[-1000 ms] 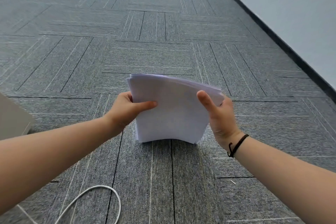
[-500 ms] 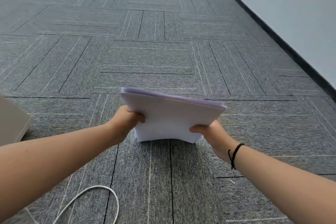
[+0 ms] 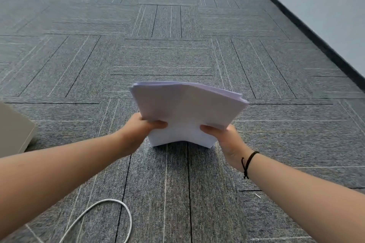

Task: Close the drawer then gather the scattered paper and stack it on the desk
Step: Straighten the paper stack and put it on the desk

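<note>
A thick stack of white paper [image 3: 187,108] stands on its lower edge on the grey carpet, leaning away from me and bowed in the middle. My left hand [image 3: 140,128] grips its lower left side, thumb on the near face. My right hand [image 3: 223,138] grips the lower right side the same way; a black band circles that wrist. The top sheets are slightly fanned at the right corner. No drawer or desk top is in view.
A beige furniture corner [image 3: 13,130] stands at the left edge. A white cable [image 3: 110,209] loops on the carpet near my left forearm. A pale wall with a dark skirting [image 3: 308,25] runs along the right. Carpet [image 3: 158,35] stretches ahead.
My hands slid from the stack's upper sides to its lower sides. The stack tipped flat half a second ago and now stands up again, bowed, on the carpet.
</note>
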A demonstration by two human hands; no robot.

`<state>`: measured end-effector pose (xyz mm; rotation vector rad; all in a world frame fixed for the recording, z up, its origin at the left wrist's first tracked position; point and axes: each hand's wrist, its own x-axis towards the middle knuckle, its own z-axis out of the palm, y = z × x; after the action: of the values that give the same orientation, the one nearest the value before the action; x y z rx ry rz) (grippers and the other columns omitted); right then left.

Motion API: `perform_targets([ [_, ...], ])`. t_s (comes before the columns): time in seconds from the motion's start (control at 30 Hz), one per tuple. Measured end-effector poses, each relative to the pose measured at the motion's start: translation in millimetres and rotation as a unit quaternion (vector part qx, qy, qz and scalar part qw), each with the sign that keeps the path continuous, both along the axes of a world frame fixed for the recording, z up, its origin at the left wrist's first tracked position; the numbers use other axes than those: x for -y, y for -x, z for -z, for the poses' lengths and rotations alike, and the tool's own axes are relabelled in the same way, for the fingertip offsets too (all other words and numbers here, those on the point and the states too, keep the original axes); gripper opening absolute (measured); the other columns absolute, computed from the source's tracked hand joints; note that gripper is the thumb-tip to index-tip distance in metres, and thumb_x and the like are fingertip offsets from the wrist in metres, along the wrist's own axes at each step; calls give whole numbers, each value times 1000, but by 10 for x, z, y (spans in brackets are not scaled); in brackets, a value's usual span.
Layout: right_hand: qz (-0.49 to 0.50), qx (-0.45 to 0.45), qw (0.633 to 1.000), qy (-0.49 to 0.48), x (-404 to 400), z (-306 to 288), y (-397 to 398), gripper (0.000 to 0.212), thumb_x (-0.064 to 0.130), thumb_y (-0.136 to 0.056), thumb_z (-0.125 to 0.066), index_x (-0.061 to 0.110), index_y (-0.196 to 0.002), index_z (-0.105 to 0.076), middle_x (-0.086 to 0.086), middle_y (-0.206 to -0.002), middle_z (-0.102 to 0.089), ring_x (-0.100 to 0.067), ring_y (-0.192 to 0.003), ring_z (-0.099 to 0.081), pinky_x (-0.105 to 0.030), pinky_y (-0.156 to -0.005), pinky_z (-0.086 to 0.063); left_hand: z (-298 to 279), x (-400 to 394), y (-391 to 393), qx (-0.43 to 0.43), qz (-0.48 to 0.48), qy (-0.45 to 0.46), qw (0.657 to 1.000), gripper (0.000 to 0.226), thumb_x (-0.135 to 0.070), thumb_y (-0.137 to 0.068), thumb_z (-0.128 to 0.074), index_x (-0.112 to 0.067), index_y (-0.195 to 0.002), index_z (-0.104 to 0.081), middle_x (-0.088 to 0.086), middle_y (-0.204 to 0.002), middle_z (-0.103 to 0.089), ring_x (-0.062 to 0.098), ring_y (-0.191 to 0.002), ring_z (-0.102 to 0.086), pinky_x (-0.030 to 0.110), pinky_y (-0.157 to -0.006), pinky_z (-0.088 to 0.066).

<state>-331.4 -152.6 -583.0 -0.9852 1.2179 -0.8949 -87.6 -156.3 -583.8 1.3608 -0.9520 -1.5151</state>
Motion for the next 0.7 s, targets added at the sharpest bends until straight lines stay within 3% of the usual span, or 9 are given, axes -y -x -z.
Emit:
perform_targets([
  [0.13,14,14,1000,2,6,16,-85,46,21,-66,-83,26,-110,-70,1,-108,-76,-24,-109,-65,-45,-97,-46,136,-8,-6,-9,-27,-5,1000,46,0,-54,-73,-12,-98,-71,7,-96,-75,32,-101,-66,41,-84,-51],
  [0.23,42,-3,999,-18,49,32,-152,27,9,-80,-75,25,-102,-70,-1,-104,-76,-22,-103,-67,-37,-86,-51,188,46,7,-10,-31,-20,999,50,-1,-54,-71,-9,-103,-70,10,-102,-75,33,-102,-66,41,-84,-50],
  [0.33,37,-59,997,-40,90,59,-232,14,15,-91,-64,28,-93,-67,2,-104,-73,-21,-103,-65,-41,-93,-50,219,76,28,-16,-32,-31,999,55,-3,-58,-73,-6,-113,-67,12,-110,-75,33,-108,-66,45,-92,-53],
  [0.43,33,-72,996,-28,152,-57,-320,13,17,-95,-58,28,-94,-65,7,-100,-72,-11,-96,-62,-34,-86,-47,169,145,-17,-1,-45,-47,998,47,-6,-62,-76,-8,-108,-70,10,-110,-75,33,-109,-67,50,-98,-52],
  [0.53,57,-73,996,-7,245,-331,-434,19,11,-95,-56,22,-84,-66,5,-88,-68,-12,-83,-62,-28,-71,-48,-59,244,-102,44,-61,-52,996,33,-4,-72,-77,-12,-103,-71,8,-109,-75,31,-108,-67,50,-99,-51],
  [0.63,83,-82,993,-16,291,-753,-602,14,9,-91,-54,6,-81,-64,-3,-82,-60,-20,-78,-53,-33,-68,-41,-545,291,-201,88,-78,-52,992,33,-6,-78,-74,-10,-111,-69,8,-110,-73,29,-106,-67,49,-98,-51],
  [0.7,93,-98,991,-20,306,-1144,-708,15,9,-87,-54,-4,-85,-62,-4,-80,-57,-21,-76,-49,-34,-67,-37,-1003,298,-273,111,-87,-41,989,28,-9,-79,-74,-14,-106,-71,7,-107,-74,27,-103,-68,48,-96,-53],
])
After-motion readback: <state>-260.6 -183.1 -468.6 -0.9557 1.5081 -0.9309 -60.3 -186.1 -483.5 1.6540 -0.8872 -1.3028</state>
